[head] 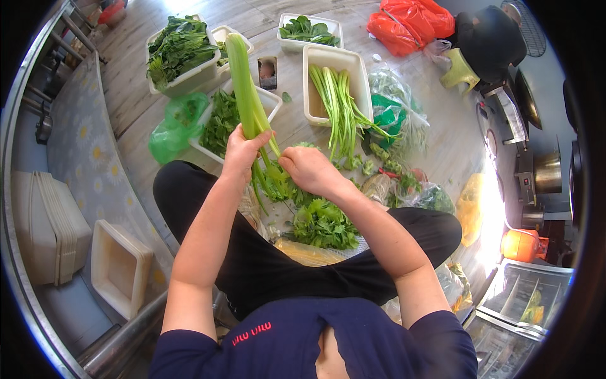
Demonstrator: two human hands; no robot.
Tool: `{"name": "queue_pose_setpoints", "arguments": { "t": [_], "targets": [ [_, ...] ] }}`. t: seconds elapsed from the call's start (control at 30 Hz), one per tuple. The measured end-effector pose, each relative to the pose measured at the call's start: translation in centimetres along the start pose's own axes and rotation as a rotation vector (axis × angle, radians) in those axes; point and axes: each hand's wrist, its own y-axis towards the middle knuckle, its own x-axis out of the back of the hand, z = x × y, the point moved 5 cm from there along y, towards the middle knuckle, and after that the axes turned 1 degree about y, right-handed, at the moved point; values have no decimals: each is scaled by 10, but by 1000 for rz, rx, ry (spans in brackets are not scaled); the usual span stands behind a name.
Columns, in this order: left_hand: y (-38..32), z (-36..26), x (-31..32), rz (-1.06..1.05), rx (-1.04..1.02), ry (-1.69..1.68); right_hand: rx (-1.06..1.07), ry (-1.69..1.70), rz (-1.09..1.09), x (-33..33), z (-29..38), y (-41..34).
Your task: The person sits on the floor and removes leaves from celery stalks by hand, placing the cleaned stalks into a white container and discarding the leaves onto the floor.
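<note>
My left hand (244,149) is wrapped around a bunch of celery (242,80), its pale base tilted up and away from me. My right hand (307,169) has its fingers closed on a leafy stalk (272,147) at the bunch's lower end. Celery leaves (326,222) lie in a pile between my legs, below the right hand. Left of the bunch, partly behind it, a white tub (272,102) holds dark green leaves (222,121). Beyond my right hand, trimmed celery stalks (338,102) hang over the near rim of another white tub (307,90).
Tubs of leafy greens (180,49) and spinach-like leaves (310,31) stand farther off. A green plastic bag (177,125) lies left, a clear bag of greens (397,104) right. Stacked white tubs (118,265) sit at left. An orange gas cylinder (521,245) and a person in black (490,42) are at right.
</note>
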Motion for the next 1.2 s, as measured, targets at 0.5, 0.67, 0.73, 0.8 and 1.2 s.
{"name": "queue_pose_setpoints", "arguments": {
  "t": [0.5,0.67,0.73,0.8,1.2],
  "targets": [
    [-12,-7,-15,136,66,43,179,-85,178,8,-9,1],
    [-13,-11,-16,129,62,52,44,-41,131,3,-10,4],
    [-14,-10,-17,128,69,48,-4,122,106,-1,-16,1],
    [-13,-7,-18,136,79,59,-45,163,96,-3,-19,-3],
    [2,-18,13,6,79,-86,-204,579,109,4,-92,-36]
  ]
}}
